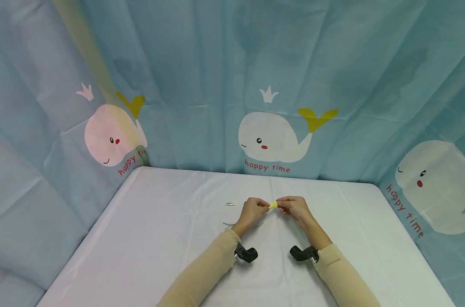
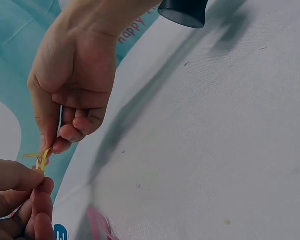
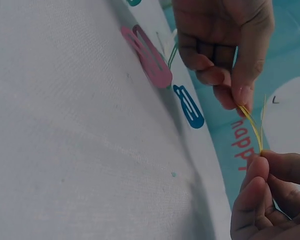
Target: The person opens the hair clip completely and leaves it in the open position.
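A yellow snap hair clip (image 1: 273, 205) is held above the table between both hands. Its thin strips (image 3: 255, 127) stand apart in the right wrist view, so the clip appears sprung open. One end is pinched between the thumb and fingers of my left hand (image 1: 252, 211). My right hand (image 1: 295, 209) pinches the other end, also with thumb and fingers. In the left wrist view the clip (image 2: 42, 161) shows as a narrow loop between the fingertips, partly hidden by them. A pink snap hair clip (image 3: 160, 76) and a blue snap hair clip (image 3: 195, 119) lie on the table nearby.
A white cloth covers the table (image 1: 171, 213). Small pale pieces (image 1: 229, 204) lie left of the hands, and a thin grey item (image 1: 229, 224) is near the left wrist. Behind the table hangs a blue curtain (image 1: 201, 140) printed with whales.
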`<action>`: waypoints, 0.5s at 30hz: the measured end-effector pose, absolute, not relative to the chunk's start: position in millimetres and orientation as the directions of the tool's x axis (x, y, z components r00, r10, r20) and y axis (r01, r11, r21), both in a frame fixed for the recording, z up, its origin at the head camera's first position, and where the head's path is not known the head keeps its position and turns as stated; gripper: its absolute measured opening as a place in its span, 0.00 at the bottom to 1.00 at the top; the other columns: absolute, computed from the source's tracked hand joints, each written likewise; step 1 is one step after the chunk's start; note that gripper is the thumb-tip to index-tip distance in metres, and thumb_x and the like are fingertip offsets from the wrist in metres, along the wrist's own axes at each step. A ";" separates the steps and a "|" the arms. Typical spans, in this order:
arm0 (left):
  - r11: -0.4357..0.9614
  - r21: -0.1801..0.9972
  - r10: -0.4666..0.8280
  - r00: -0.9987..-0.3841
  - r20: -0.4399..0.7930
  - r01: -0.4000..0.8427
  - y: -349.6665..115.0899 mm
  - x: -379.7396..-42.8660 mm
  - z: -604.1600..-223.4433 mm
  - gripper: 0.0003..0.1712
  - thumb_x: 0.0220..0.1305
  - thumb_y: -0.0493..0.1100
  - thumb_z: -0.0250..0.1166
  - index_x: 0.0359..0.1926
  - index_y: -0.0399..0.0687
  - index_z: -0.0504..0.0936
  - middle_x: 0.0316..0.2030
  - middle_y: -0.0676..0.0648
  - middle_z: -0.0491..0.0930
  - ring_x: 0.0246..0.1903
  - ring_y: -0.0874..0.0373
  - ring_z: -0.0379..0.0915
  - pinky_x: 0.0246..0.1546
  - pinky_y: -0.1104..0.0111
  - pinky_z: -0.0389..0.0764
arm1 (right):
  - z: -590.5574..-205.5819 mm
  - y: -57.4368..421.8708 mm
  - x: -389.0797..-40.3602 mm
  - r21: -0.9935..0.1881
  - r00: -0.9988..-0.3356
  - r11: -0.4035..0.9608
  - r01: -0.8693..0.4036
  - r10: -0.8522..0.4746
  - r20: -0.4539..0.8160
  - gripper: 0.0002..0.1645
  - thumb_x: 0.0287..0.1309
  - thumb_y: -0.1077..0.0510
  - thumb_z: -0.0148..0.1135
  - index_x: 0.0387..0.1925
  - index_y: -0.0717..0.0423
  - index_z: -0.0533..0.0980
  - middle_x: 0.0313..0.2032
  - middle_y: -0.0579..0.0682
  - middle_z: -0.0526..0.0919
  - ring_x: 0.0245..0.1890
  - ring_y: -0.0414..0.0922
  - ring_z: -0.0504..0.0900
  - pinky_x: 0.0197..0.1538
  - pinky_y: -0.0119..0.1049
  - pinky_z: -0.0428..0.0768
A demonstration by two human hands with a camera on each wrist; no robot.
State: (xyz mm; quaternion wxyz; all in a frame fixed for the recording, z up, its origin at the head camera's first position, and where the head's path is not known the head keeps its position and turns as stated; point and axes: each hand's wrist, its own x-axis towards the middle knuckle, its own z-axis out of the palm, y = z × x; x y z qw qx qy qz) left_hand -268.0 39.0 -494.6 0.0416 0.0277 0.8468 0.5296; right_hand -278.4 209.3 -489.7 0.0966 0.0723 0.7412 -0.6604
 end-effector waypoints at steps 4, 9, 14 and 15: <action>0.462 0.887 0.082 -0.996 -0.027 0.014 40.9 -267.5 -495.9 0.03 0.58 0.37 0.68 0.31 0.43 0.88 0.30 0.48 0.86 0.28 0.64 0.75 0.30 0.73 0.74 | -495.4 210.2 -283.4 -0.961 -0.972 0.148 0.235 0.010 -0.237 0.15 0.62 0.66 0.59 0.46 0.77 0.78 0.24 0.45 0.84 0.21 0.36 0.78 0.29 0.29 0.78; 0.517 0.855 0.097 -0.995 -0.015 0.038 41.4 -267.0 -498.1 0.02 0.57 0.38 0.69 0.32 0.44 0.88 0.28 0.49 0.85 0.25 0.64 0.72 0.28 0.73 0.71 | -495.1 209.1 -283.3 -0.950 -0.974 0.215 0.228 0.032 -0.226 0.14 0.60 0.66 0.60 0.43 0.76 0.79 0.23 0.43 0.83 0.21 0.36 0.77 0.29 0.30 0.79; 0.582 0.809 0.109 -0.994 0.017 0.078 42.2 -266.4 -500.4 0.02 0.56 0.38 0.69 0.29 0.45 0.88 0.25 0.50 0.84 0.22 0.64 0.71 0.24 0.73 0.70 | -496.1 208.2 -282.6 -0.931 -0.977 0.297 0.212 0.041 -0.209 0.13 0.58 0.66 0.61 0.40 0.75 0.80 0.20 0.43 0.82 0.21 0.37 0.77 0.28 0.31 0.78; 0.598 0.797 0.109 -0.994 0.022 0.083 42.6 -266.4 -501.0 0.02 0.56 0.38 0.69 0.28 0.46 0.88 0.24 0.51 0.84 0.22 0.64 0.71 0.24 0.73 0.70 | -496.9 208.3 -282.6 -0.927 -0.978 0.312 0.208 0.040 -0.206 0.12 0.58 0.66 0.61 0.40 0.75 0.81 0.20 0.44 0.82 0.21 0.37 0.77 0.28 0.31 0.77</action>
